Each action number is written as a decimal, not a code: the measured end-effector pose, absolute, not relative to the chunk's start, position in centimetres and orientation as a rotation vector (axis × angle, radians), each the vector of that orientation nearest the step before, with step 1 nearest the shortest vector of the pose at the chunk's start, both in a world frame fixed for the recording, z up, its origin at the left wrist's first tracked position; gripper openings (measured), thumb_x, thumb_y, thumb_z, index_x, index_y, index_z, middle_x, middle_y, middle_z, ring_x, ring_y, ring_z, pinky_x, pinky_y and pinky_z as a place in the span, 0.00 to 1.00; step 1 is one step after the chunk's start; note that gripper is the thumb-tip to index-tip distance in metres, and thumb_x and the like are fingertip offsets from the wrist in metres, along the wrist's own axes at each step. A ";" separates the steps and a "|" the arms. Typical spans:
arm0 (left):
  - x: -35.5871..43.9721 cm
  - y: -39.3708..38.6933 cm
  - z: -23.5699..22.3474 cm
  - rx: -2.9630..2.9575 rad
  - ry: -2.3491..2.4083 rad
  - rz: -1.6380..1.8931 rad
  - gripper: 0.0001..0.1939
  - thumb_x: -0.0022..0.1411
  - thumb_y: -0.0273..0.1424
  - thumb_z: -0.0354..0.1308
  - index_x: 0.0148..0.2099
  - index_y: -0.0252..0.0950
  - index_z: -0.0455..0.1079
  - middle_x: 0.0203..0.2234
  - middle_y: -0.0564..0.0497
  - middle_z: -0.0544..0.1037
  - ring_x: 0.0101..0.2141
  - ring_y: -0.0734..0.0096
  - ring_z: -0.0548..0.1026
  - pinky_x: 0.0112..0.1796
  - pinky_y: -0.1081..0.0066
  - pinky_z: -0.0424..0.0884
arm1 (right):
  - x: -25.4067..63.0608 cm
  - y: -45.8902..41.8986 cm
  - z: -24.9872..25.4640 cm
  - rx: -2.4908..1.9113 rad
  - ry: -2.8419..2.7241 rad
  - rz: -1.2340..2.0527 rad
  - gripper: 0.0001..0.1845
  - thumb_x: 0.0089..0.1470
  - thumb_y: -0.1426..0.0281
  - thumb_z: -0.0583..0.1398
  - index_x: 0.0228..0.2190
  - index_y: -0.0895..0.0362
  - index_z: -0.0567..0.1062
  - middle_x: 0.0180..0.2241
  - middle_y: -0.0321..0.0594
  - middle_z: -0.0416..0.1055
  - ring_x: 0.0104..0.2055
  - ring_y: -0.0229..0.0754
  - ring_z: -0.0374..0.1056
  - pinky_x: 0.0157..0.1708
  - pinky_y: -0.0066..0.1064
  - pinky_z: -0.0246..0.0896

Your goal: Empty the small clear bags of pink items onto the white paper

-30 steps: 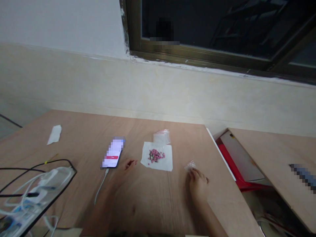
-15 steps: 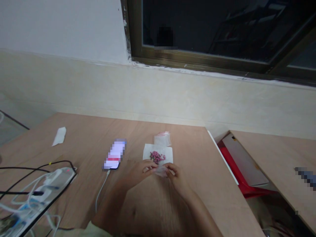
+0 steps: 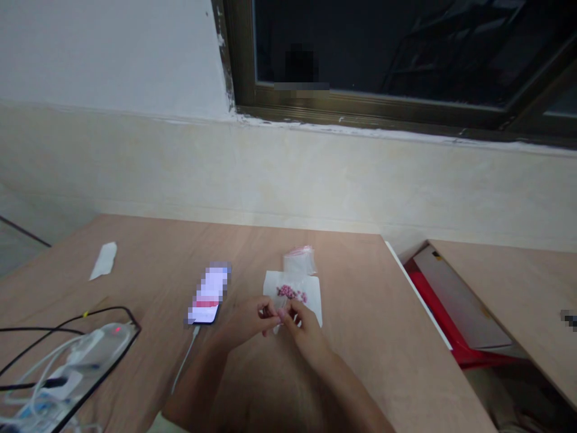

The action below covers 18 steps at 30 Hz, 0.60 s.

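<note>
My left hand and my right hand meet above a sheet of white paper, their fingertips pinching a small clear plastic bag. Most of that bag is hidden by my fingers. A heap of pink beads lies on the paper just beyond my fingers, with its near side partly covered. At the paper's far edge sits a larger clear bag with a pink seal, apart from my hands.
Left of my hands lies a phone with a white cable, on a wooden table. A white paper scrap is further back. Cables and a power strip lie front left. The table's right edge drops toward a red object.
My hands have stayed together over the paper and moved slightly closer to the beads. The small bag is now more hidden between my fingers. The view has tilted a little.
</note>
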State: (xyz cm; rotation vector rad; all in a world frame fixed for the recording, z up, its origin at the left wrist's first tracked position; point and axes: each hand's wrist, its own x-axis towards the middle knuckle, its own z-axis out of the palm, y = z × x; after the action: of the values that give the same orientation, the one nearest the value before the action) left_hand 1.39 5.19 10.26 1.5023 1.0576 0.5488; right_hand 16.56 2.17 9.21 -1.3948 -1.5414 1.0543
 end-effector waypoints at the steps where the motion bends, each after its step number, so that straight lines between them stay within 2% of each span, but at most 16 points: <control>1: 1.2 5.1 10.1 1.499 1.057 0.544 0.09 0.51 0.34 0.56 0.24 0.34 0.63 0.15 0.58 0.68 0.19 0.77 0.66 0.22 0.76 0.60 | 16.5 2.3 9.2 -1.384 -1.540 1.096 0.16 0.49 0.60 0.53 0.19 0.57 0.63 0.19 0.33 0.59 0.24 0.35 0.56 0.25 0.26 0.50; 6: -0.1 4.8 9.6 1.409 1.044 0.578 0.12 0.52 0.38 0.54 0.24 0.35 0.61 0.15 0.58 0.67 0.17 0.78 0.66 0.21 0.77 0.60 | 16.6 2.6 9.1 -1.352 -1.492 1.190 0.14 0.47 0.62 0.53 0.17 0.57 0.62 0.18 0.33 0.59 0.23 0.35 0.56 0.24 0.26 0.50; 12: 0.7 3.2 9.8 1.459 1.302 0.747 0.13 0.51 0.37 0.54 0.22 0.36 0.58 0.12 0.61 0.62 0.14 0.80 0.61 0.18 0.78 0.57 | 16.3 1.5 8.3 -1.626 -1.452 1.016 0.08 0.44 0.69 0.53 0.17 0.57 0.64 0.18 0.35 0.62 0.22 0.37 0.57 0.23 0.28 0.50; 14: 1.7 2.4 9.9 1.530 1.294 0.763 0.12 0.53 0.36 0.53 0.22 0.36 0.59 0.13 0.60 0.64 0.16 0.79 0.63 0.20 0.77 0.59 | 15.9 1.1 7.8 -1.617 -1.388 1.058 0.05 0.43 0.69 0.53 0.22 0.57 0.67 0.20 0.36 0.65 0.22 0.38 0.59 0.23 0.28 0.52; 16: 2.3 1.9 9.9 1.594 1.231 0.772 0.11 0.53 0.37 0.52 0.23 0.36 0.62 0.17 0.57 0.69 0.20 0.76 0.67 0.23 0.75 0.62 | 15.7 0.9 7.4 -1.515 -1.328 1.151 0.08 0.43 0.69 0.53 0.28 0.57 0.69 0.22 0.37 0.67 0.23 0.38 0.61 0.24 0.28 0.54; 18: 2.1 1.6 9.6 1.610 1.235 0.810 0.10 0.54 0.38 0.51 0.28 0.36 0.65 0.23 0.54 0.72 0.26 0.72 0.69 0.28 0.73 0.65 | 15.8 0.9 7.3 -1.409 -1.312 1.194 0.09 0.44 0.68 0.53 0.29 0.57 0.70 0.22 0.36 0.68 0.24 0.38 0.61 0.24 0.28 0.55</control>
State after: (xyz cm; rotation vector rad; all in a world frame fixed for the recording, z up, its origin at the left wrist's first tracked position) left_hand 2.09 1.60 9.60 1.6096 1.2350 0.8104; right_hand 15.85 0.87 7.31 -1.4094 -1.3121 1.1937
